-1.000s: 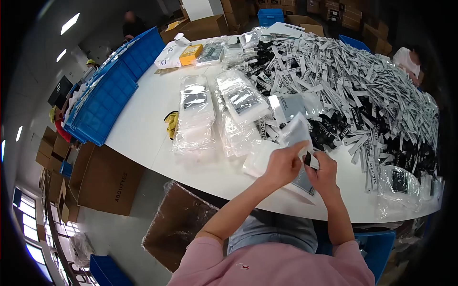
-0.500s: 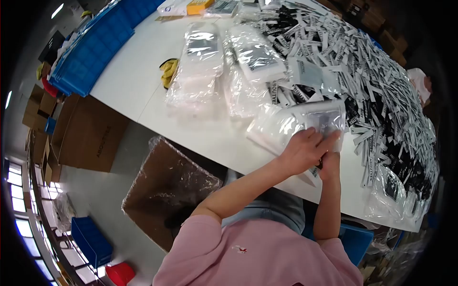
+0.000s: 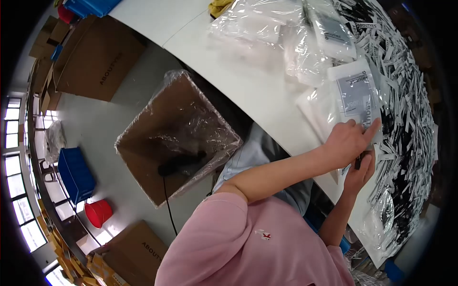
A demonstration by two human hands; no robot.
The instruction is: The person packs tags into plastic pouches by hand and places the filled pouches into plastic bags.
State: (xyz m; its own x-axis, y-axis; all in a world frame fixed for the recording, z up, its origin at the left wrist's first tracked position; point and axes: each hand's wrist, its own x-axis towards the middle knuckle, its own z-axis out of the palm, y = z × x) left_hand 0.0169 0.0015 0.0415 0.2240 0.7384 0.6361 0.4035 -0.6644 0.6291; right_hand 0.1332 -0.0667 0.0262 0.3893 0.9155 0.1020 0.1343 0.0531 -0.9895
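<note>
A clear plastic packet with grey printing (image 3: 353, 90) lies on the table by the pile of strips. My left hand (image 3: 346, 143) rests over its near end, the index finger stretched out along the plastic and the other fingers partly bent. Just below, my right hand (image 3: 359, 177) is closed around a small dark object (image 3: 360, 160), partly hidden and too small to name. Under and beside the printed packet are more clear plastic bags (image 3: 319, 107). Another printed packet (image 3: 332, 33) lies farther back.
Black and white printed strips (image 3: 405, 109) heap along the table's right side. Below the white table's edge (image 3: 210, 66) stands a plastic-lined cardboard box (image 3: 143, 143) with a dark item inside. A blue crate (image 3: 76, 174) and red bucket (image 3: 99, 213) are on the floor.
My view has swung so that the table and packets sit higher and more of the floor box shows. Both hands stay close together at the near end of the printed packet.
</note>
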